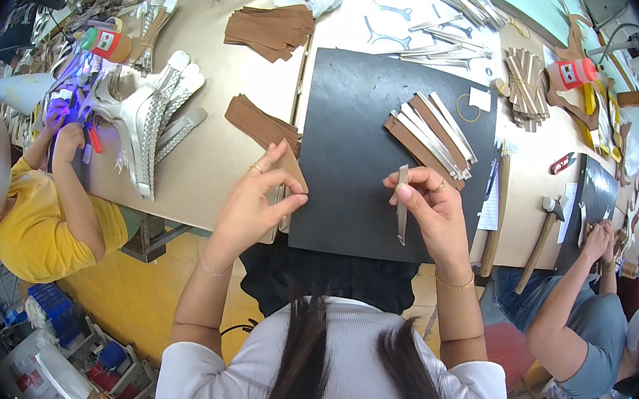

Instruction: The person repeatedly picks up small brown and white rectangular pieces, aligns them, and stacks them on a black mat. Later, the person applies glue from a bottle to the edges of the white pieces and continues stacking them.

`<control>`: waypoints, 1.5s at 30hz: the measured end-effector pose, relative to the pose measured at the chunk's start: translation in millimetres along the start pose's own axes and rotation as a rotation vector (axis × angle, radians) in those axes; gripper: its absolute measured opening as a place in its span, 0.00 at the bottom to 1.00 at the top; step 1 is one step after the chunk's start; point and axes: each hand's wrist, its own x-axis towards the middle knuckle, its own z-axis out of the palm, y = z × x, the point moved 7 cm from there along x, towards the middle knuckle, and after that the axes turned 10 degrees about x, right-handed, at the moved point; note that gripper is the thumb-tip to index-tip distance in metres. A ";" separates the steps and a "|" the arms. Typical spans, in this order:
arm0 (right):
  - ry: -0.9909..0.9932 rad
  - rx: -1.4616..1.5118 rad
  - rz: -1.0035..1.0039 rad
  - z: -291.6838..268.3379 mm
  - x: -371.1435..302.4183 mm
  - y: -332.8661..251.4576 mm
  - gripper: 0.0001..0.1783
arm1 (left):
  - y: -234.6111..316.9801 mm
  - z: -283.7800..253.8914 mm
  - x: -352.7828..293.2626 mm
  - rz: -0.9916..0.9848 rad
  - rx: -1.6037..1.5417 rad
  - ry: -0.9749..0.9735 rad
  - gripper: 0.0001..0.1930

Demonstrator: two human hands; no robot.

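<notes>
My left hand (257, 196) pinches the corner of a brown leather strip (292, 166) between thumb and forefinger, at the left edge of a black mat (350, 140). Behind that hand fans a small stack of brown strips (254, 119). Over the mat, my right hand (430, 208) is closed on a narrow silvery strip (400, 223), which hangs nearly upright from the thumb and fingers. Just beyond the right hand lies a pile of brown strips with silver strips on them (433, 137). The two hands are apart.
Another brown stack (269, 30) lies farther back. White braided straps (157, 118) spread at left, near a person in yellow (56, 225). At right are a wooden stick (495, 219), a hammer (544, 233), red snips (563, 163) and another person's hands (600, 239). Silver strips (446, 52) lie behind the mat.
</notes>
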 end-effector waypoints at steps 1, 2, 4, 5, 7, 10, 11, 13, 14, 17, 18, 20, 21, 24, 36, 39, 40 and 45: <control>0.009 0.004 0.000 -1.0 -0.4 -0.7 0.11 | 5.5 4.3 -4.5 -0.010 -0.081 -0.041 0.07; 0.015 0.008 0.003 -1.9 -1.4 -1.0 0.11 | 9.4 9.3 -10.7 -0.054 -0.156 -0.102 0.07; 0.028 0.024 0.011 -4.2 -4.2 -0.9 0.12 | 32.7 13.5 -18.5 0.089 -0.136 -0.141 0.06; 0.035 0.028 0.004 -5.9 -5.7 -1.6 0.13 | 42.0 19.6 -22.2 0.112 -0.254 -0.220 0.06; 0.054 0.054 -0.007 -10.0 -9.3 -2.9 0.14 | 61.4 33.8 -32.3 0.140 -0.471 -0.375 0.05; 0.133 0.007 -0.113 -20.4 -16.4 -12.5 0.14 | 78.1 47.7 -46.9 0.033 -1.007 -0.408 0.04; 0.136 -0.060 -0.146 -23.7 -19.5 -17.9 0.14 | 76.7 50.2 -46.5 0.016 -1.033 -0.364 0.05; 0.146 -0.180 -0.190 -31.8 -27.1 -29.2 0.14 | 67.3 39.5 -25.0 0.207 -0.379 -0.007 0.07; 0.185 -0.146 -0.169 -36.4 -30.3 -29.5 0.10 | 60.7 38.6 -19.3 0.186 -0.130 0.144 0.09; 0.249 -0.189 -0.030 -39.3 -33.2 -17.7 0.09 | 41.7 47.1 0.7 0.149 0.260 0.302 0.10; 0.262 -0.218 -0.005 -37.5 -32.7 -13.2 0.07 | 42.0 46.1 -2.5 0.204 0.271 0.384 0.11; 0.224 -0.263 0.068 -27.5 -30.1 -1.2 0.06 | 38.7 45.1 -9.5 0.234 0.295 0.478 0.12; 0.211 -0.290 0.117 -22.1 -28.4 6.0 0.06 | 42.8 48.8 -14.7 0.330 0.326 0.450 0.13; 0.167 -0.352 0.145 -1.4 -19.1 20.3 0.07 | 50.5 60.0 -34.0 0.558 0.420 0.319 0.21; 0.075 -0.610 0.055 38.0 12.9 34.6 0.09 | 32.2 74.9 -41.9 0.593 0.521 0.175 0.29; 0.080 -0.627 0.050 37.5 14.4 36.2 0.09 | 31.8 74.2 -40.8 0.590 0.517 0.172 0.29; 0.083 -0.632 0.049 37.1 14.7 36.8 0.09 | 31.8 74.0 -40.7 0.591 0.521 0.169 0.29; 0.084 -0.648 0.020 36.8 16.1 37.2 0.09 | 32.4 73.1 -41.0 0.607 0.563 0.156 0.29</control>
